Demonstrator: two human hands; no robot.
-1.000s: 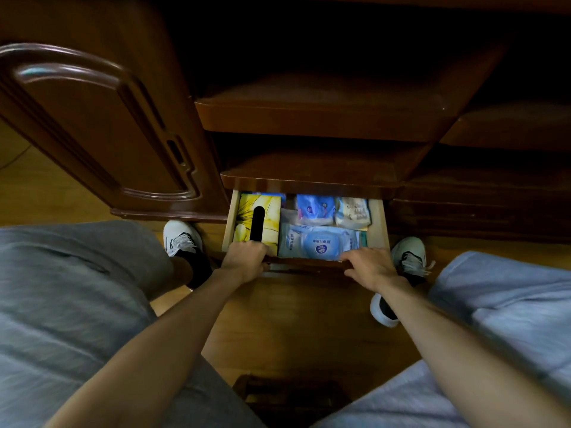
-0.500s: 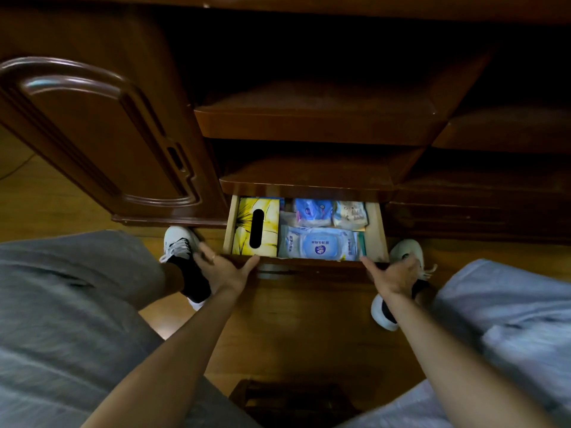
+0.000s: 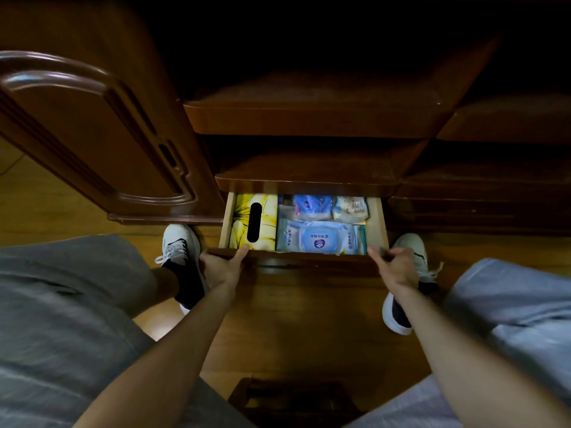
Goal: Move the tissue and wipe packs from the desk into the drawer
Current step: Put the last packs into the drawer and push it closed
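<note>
Nearest, two bare forearms reach forward between grey-clad knees toward the front edge of the open drawer (image 3: 227,220). At that edge, the left hand (image 3: 221,267) rests near the left corner with its thumb laid on the rim and the fingers (image 3: 205,261) below; whether they clench the edge I cannot tell. By the right corner the right hand (image 3: 397,267) hovers, blurred, fingers loosely spread and grasping nothing. White shoes stand on the wooden floor (image 3: 293,329) to either side. Inside the drawer, a yellow tissue box (image 3: 267,223) lies along the left wall, its long axis running front to back, dark slot upward. Beside it a wide wipe pack (image 3: 318,237) lies crosswise, lid up. Behind that sit a small blue pack (image 3: 312,206) and a small pale pack (image 3: 350,208), side by side. Beyond, dark wooden shelves rise.
</note>
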